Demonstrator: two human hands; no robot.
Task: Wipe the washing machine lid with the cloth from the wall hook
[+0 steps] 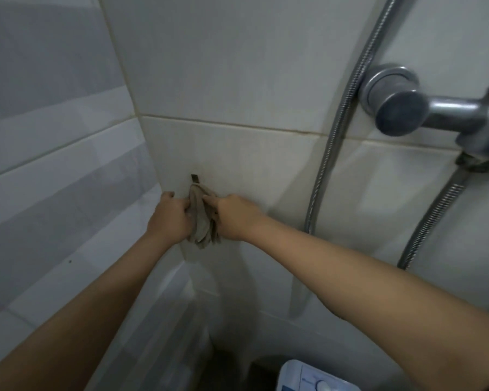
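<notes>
1. small dark metal wall hook [194, 178]: fixed to the pale cream tiled wall [237, 80], just below a horizontal grout line; taken as the landmark for all entries below
2. crumpled grey-brown cloth [201, 218]: hangs bunched directly beneath the hook, its top fold touching the hook, its lower end dangling free against the tile
3. left hand [172, 214]: just below and left of the hook, fingers curled shut around the left side of the cloth; bare forearm runs down to the lower left corner
4. right hand [233, 215]: just below and right of the hook, closed on the right side of the cloth with the forefinger stretched along the fabric toward the hook; bare forearm runs off to the lower right
5. grey-and-white banded tiled side wall [54, 165]: left of the hook, meeting the cream wall at a corner beside it
6. ribbed chrome shower hose [331, 153]: well right of the hook, running from the top of the view down past hook level
7. round chrome tap fitting with blunt knob [398, 108]: far right of and above the hook, on the same wall
8. white and blue washing machine control panel with dial [316, 376]: far below the hook, slightly right, only a corner in view; lid not visible
</notes>
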